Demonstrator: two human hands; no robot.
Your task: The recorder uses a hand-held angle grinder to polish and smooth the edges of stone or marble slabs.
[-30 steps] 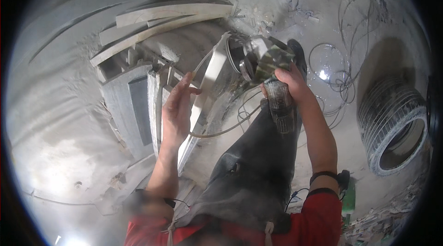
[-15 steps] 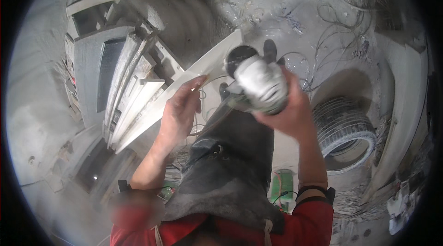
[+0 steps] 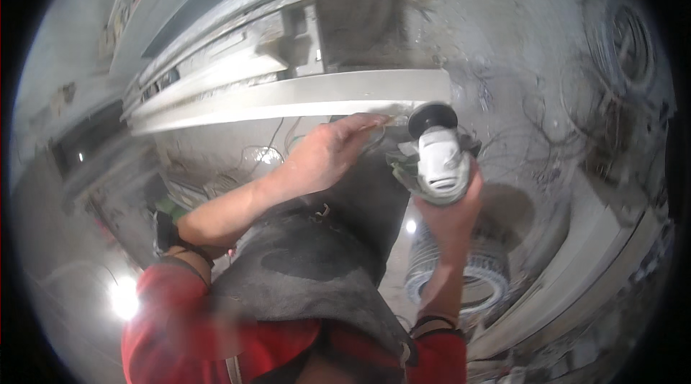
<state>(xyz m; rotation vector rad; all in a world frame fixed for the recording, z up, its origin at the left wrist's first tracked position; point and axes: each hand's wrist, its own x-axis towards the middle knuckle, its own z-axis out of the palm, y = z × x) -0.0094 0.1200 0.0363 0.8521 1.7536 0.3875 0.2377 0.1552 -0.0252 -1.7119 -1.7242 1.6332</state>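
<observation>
My right hand (image 3: 450,208) is closed round the body of an angle grinder (image 3: 440,161) with a white head, green-grey cloth or casing about it. Its round black disc (image 3: 432,120) is beside the right end of a long pale slab (image 3: 288,100); whether they touch I cannot tell. My left hand (image 3: 332,150) is at the slab's near edge, left of the disc. Its fingers are pressed together, with something small and yellowish at the tips that I cannot make out.
Several pale curved and straight pieces (image 3: 223,60) are stacked at the far left. A tyre (image 3: 461,276) lies by my right forearm, and long curved pieces (image 3: 561,269) lie at the right. Cables (image 3: 536,132) trail over the dusty floor. My dark apron (image 3: 309,240) hangs before me.
My view has turned, so the slab now runs nearly level. The grinder, formerly tilted and blurred, is now more upright with its disc near the slab's end. My left hand points further right.
</observation>
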